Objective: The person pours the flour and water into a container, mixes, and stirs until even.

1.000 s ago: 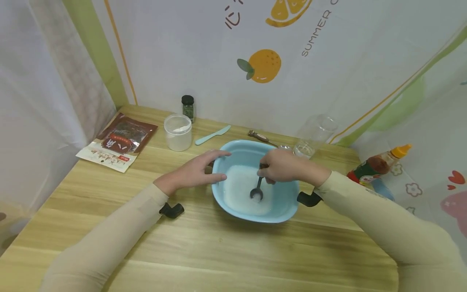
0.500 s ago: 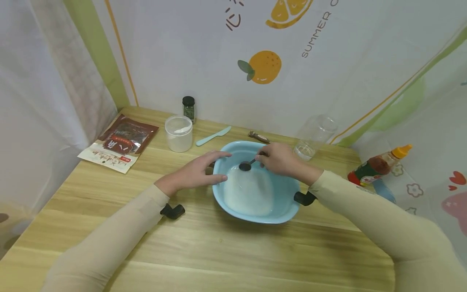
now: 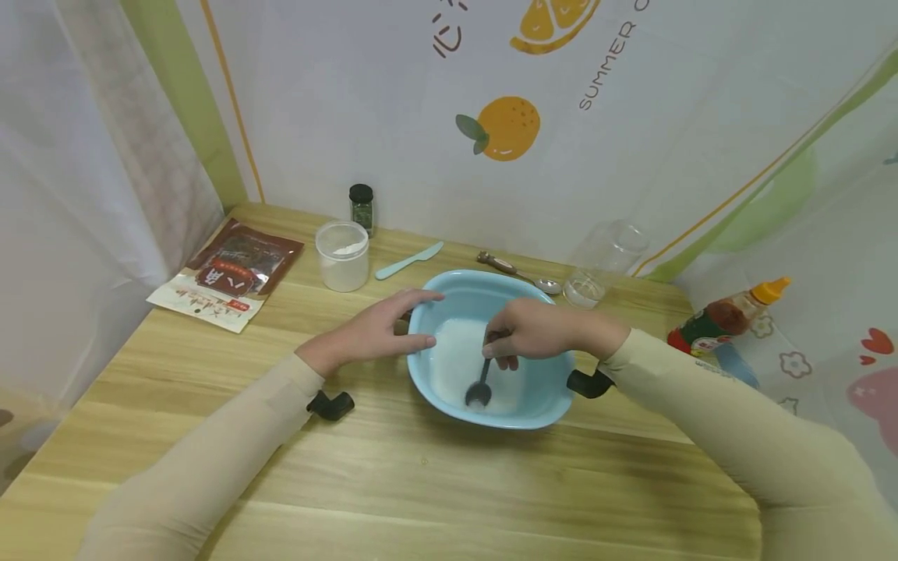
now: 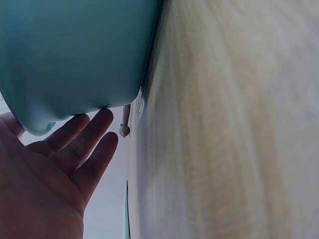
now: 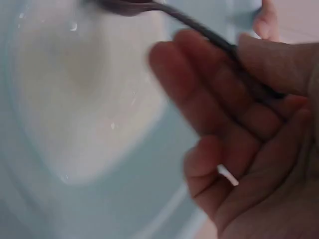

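Observation:
A light blue basin stands mid-table with a whitish liquid in its bottom. My right hand pinches the handle of a dark spoon between thumb and fingers. The spoon's bowl dips into the liquid towards the near side. In the right wrist view the spoon handle runs under the thumb, and the other fingers bend loosely. My left hand rests on the basin's left side, thumb and a finger reaching over the rim. Fairly straight fingers touch the basin's outer wall in the left wrist view.
Behind the basin lie a pale green knife and a metal spoon with a brown handle. A white-powder tub, spice jar and brown packet stand left. On the right are a clear glass and sauce bottle.
Within the basin, my right hand has swept the dark spoon from near the middle to the far left, then back to the near side. The left hand has stayed put.

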A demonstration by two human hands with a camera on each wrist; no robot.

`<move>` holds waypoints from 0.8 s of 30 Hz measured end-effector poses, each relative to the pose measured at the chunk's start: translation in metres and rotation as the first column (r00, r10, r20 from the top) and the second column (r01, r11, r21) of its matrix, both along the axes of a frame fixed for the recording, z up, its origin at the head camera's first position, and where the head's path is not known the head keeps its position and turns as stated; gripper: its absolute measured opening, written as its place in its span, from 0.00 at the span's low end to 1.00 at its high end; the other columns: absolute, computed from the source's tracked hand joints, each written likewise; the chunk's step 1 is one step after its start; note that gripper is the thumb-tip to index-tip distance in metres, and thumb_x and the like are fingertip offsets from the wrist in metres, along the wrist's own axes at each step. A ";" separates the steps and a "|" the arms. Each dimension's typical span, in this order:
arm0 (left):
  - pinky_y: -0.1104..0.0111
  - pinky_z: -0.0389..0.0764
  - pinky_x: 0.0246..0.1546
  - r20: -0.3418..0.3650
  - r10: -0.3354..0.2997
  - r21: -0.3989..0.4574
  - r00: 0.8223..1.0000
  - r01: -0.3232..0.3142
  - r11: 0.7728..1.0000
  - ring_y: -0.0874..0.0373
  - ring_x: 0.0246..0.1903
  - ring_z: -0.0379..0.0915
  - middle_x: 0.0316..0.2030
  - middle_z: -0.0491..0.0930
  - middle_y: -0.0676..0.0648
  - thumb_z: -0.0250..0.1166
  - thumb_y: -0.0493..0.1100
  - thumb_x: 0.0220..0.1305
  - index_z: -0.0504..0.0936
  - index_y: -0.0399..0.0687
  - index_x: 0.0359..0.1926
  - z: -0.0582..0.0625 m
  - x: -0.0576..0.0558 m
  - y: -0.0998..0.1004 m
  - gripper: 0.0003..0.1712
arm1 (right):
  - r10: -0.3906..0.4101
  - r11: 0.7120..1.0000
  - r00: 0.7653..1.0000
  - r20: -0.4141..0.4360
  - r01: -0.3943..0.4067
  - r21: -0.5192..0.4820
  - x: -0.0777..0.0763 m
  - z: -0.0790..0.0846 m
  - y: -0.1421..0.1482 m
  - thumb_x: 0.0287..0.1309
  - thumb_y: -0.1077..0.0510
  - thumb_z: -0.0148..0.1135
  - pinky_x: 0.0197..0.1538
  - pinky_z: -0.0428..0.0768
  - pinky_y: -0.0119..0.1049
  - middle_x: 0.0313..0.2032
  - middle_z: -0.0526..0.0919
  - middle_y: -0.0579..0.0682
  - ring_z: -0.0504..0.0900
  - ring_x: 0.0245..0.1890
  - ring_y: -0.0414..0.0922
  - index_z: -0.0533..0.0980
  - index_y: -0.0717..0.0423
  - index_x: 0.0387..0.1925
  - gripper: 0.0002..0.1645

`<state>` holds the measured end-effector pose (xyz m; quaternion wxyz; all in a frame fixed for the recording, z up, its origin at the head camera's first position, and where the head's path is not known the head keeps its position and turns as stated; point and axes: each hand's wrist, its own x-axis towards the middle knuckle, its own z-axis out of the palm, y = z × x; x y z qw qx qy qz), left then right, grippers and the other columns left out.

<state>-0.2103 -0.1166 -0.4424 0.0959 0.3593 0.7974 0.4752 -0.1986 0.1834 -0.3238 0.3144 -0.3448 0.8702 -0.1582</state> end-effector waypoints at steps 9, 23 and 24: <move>0.50 0.82 0.68 0.006 -0.007 0.012 1.000 0.007 1.000 0.48 0.69 0.75 0.74 0.73 0.43 0.72 0.54 0.76 0.68 0.51 0.84 0.000 0.002 0.000 0.43 | -0.259 0.964 0.945 -0.198 0.242 -0.107 -0.009 -0.010 -0.009 0.83 0.55 0.64 0.38 0.86 0.39 0.38 0.93 0.51 0.90 0.32 0.41 0.89 0.62 0.54 0.16; 0.53 0.84 0.66 0.017 0.005 0.007 1.000 -0.005 1.000 0.47 0.70 0.75 0.77 0.72 0.42 0.73 0.55 0.76 0.68 0.52 0.84 0.000 0.001 0.000 0.43 | -0.113 0.961 0.929 -0.352 0.192 0.197 -0.004 0.010 0.008 0.81 0.55 0.63 0.30 0.75 0.38 0.20 0.77 0.44 0.75 0.22 0.42 0.81 0.52 0.26 0.21; 0.53 0.85 0.66 0.019 0.003 0.009 1.000 -0.003 1.000 0.47 0.70 0.76 0.76 0.72 0.42 0.73 0.55 0.76 0.68 0.52 0.85 -0.001 0.001 0.000 0.43 | -0.092 0.968 0.950 -0.300 0.155 0.196 -0.003 0.010 0.007 0.81 0.54 0.62 0.32 0.75 0.38 0.21 0.79 0.44 0.76 0.22 0.42 0.83 0.53 0.28 0.20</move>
